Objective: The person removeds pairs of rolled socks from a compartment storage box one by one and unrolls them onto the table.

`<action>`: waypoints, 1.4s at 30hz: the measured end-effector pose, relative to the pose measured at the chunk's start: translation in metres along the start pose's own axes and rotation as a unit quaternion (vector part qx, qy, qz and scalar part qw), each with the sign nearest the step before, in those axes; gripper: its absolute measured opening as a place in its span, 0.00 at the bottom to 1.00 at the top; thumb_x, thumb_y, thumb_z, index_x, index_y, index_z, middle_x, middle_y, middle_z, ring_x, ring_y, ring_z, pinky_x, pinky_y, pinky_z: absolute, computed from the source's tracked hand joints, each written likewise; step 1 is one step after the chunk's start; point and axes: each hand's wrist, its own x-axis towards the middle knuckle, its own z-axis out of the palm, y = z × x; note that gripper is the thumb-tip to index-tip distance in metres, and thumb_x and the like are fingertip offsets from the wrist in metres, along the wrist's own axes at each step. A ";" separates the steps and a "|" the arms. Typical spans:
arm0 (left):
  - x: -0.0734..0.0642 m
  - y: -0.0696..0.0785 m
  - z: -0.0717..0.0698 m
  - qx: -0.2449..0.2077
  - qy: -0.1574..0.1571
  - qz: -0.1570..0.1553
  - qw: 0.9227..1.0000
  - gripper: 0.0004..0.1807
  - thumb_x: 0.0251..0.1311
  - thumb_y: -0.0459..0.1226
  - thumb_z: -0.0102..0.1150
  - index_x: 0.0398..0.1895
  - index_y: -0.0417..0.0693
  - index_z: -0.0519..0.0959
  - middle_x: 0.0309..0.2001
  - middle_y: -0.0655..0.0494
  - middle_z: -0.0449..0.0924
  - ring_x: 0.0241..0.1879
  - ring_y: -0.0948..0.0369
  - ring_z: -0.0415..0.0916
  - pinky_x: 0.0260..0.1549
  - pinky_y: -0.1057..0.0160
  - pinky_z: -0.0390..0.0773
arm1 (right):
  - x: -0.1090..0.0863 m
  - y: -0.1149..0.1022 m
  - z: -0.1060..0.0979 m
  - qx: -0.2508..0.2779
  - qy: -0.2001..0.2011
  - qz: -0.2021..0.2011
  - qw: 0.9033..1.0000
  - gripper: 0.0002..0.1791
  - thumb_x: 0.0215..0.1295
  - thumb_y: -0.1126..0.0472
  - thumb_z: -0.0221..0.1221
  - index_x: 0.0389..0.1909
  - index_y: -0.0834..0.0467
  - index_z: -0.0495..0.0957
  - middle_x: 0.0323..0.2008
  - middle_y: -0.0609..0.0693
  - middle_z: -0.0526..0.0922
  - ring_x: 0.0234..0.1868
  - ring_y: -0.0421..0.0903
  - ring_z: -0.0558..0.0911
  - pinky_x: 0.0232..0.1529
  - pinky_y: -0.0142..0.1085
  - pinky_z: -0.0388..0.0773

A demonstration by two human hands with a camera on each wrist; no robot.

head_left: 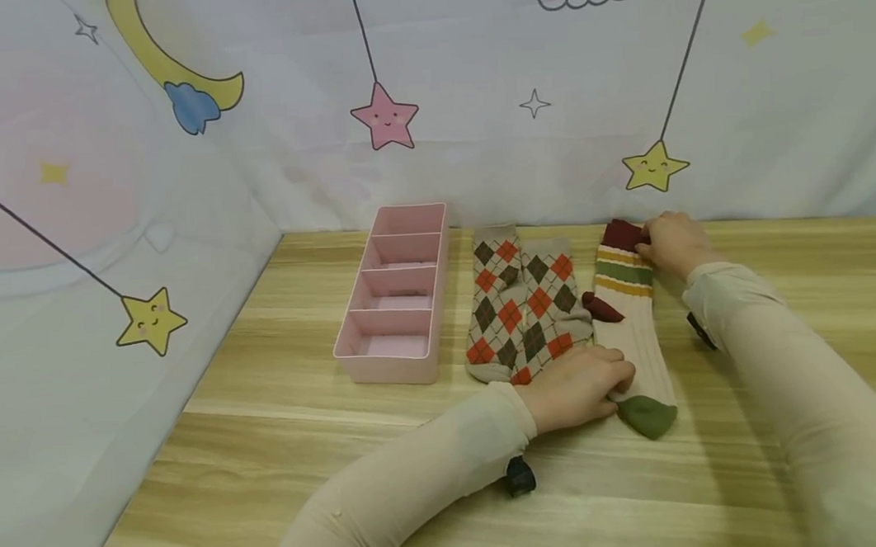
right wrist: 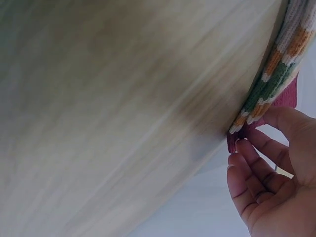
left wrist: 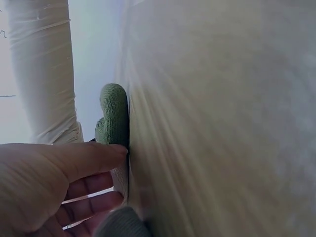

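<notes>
A cream striped sock (head_left: 631, 342) lies lengthwise on the table, with a maroon cuff, maroon heel and green toe (head_left: 648, 416). At the cuff (right wrist: 286, 96), my right hand (head_left: 676, 244) pinches the maroon edge between thumb and fingers; the right wrist view shows the striped knit in layers there. My left hand (head_left: 578, 386) is at the toe end, its thumb (left wrist: 101, 157) against the green knit and bent fingers on the cream part, holding the sock's edge. To the left lie two argyle socks (head_left: 493, 304) side by side; the left forearm and hand partly cover the lower end of the right one.
Left of the argyle socks stands a pink box (head_left: 387, 369) with several compartments in a row. The wood-grain table (head_left: 269, 447) meets a white printed curtain (head_left: 477, 172) at the back and left. A dark strap piece (head_left: 520, 476) shows under the left wrist.
</notes>
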 end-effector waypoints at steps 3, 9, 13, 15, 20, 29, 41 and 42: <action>0.001 -0.002 0.001 0.009 0.010 0.006 1.000 0.03 0.58 0.40 0.62 0.33 0.56 0.78 0.34 0.65 0.77 0.37 0.70 0.74 0.40 0.73 0.71 | 0.002 -0.001 -0.001 0.006 0.003 -0.003 1.000 0.18 0.67 0.62 0.54 0.47 0.74 0.75 0.45 0.72 0.76 0.49 0.68 0.73 0.53 0.57 0.70; 0.003 -0.001 0.001 0.028 0.015 0.009 0.999 0.03 0.61 0.39 0.59 0.35 0.57 0.82 0.35 0.66 0.79 0.39 0.70 0.77 0.43 0.72 0.72 | 0.004 0.003 0.001 0.008 0.009 -0.013 1.000 0.14 0.65 0.63 0.55 0.42 0.72 0.76 0.42 0.71 0.77 0.46 0.67 0.75 0.50 0.56 0.72; 0.001 0.000 0.002 0.032 0.024 0.012 0.999 0.05 0.63 0.40 0.58 0.36 0.58 0.83 0.35 0.66 0.80 0.39 0.70 0.77 0.45 0.73 0.72 | 0.004 0.003 0.002 0.015 0.009 -0.012 1.000 0.12 0.66 0.63 0.55 0.40 0.70 0.76 0.40 0.69 0.79 0.44 0.65 0.77 0.47 0.55 0.73; 0.000 0.000 0.002 0.035 0.029 0.013 0.999 0.05 0.63 0.40 0.58 0.36 0.59 0.84 0.35 0.66 0.81 0.39 0.71 0.77 0.45 0.73 0.72 | 0.003 0.002 0.002 0.018 0.010 -0.011 1.000 0.12 0.66 0.63 0.54 0.40 0.70 0.75 0.39 0.69 0.79 0.43 0.64 0.78 0.45 0.55 0.74; -0.001 0.001 0.000 0.047 0.037 0.016 0.998 0.07 0.63 0.40 0.57 0.36 0.60 0.85 0.35 0.67 0.82 0.39 0.71 0.78 0.44 0.73 0.72 | 0.001 0.000 -0.001 0.022 0.017 -0.009 1.000 0.12 0.66 0.63 0.54 0.41 0.70 0.75 0.40 0.69 0.79 0.43 0.65 0.78 0.45 0.55 0.74; -0.004 0.006 -0.005 0.045 0.062 0.010 0.997 0.06 0.63 0.39 0.57 0.35 0.58 0.83 0.34 0.67 0.82 0.37 0.70 0.78 0.43 0.73 0.73 | 0.000 -0.001 -0.006 0.024 0.016 0.001 1.000 0.14 0.66 0.63 0.54 0.45 0.71 0.74 0.44 0.70 0.78 0.46 0.65 0.77 0.45 0.55 0.74; -0.008 0.014 -0.009 0.046 0.150 0.022 0.987 0.05 0.63 0.40 0.57 0.36 0.58 0.83 0.35 0.67 0.81 0.38 0.71 0.77 0.42 0.75 0.72 | -0.005 0.000 -0.018 0.021 0.027 0.004 0.999 0.13 0.67 0.63 0.53 0.45 0.69 0.75 0.45 0.70 0.78 0.46 0.65 0.77 0.46 0.56 0.74; -0.008 0.015 -0.010 0.047 0.154 0.024 0.987 0.05 0.63 0.40 0.57 0.36 0.58 0.83 0.35 0.67 0.81 0.38 0.71 0.77 0.41 0.74 0.72 | -0.006 0.001 -0.019 0.020 0.027 0.006 0.999 0.13 0.67 0.63 0.53 0.45 0.69 0.75 0.45 0.70 0.78 0.46 0.65 0.77 0.46 0.56 0.74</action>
